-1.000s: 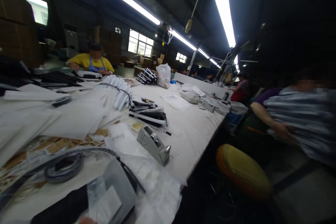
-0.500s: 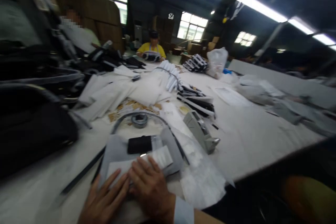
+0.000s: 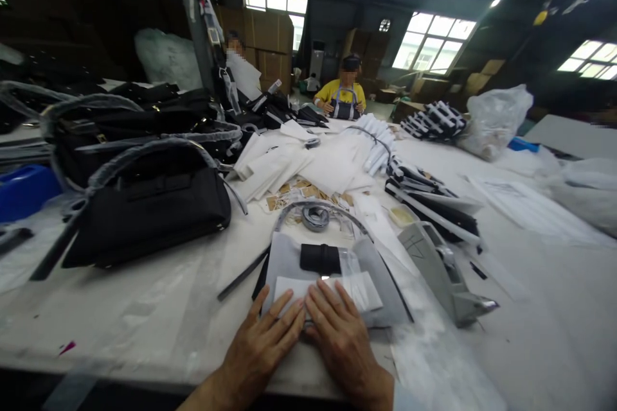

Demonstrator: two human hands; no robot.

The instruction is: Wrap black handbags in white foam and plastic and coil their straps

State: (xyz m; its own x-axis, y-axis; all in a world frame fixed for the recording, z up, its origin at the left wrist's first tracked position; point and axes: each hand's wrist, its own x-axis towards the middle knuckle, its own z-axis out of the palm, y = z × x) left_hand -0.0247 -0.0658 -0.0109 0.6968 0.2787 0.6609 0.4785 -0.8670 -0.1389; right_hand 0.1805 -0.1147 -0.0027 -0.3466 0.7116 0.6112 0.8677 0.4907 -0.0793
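Observation:
My left hand [image 3: 263, 340] and my right hand [image 3: 337, 334] lie side by side, fingers stretched flat, on a white folded sheet [image 3: 357, 289] that rests on a grey handbag [image 3: 289, 257] with a black clasp [image 3: 321, 258]. The bag lies flat on the white table [image 3: 144, 321], partly in clear plastic, its strap [image 3: 318, 207] arching away from me. A grey tape dispenser [image 3: 441, 263] stands just right of the bag. A roll of tape [image 3: 315, 217] lies beyond the bag.
A black handbag [image 3: 149, 205] with wrapped handles stands to the left, more bags behind it. White pouches [image 3: 308, 164] and paper tags lie mid-table. Black-and-white bags [image 3: 434, 196] lie at right, a plastic sack [image 3: 491, 115] farther back. Two people work at the far end.
The view has swung from the right side of the room to the table in front. Both hands have come into view and now press flat on the white sheet.

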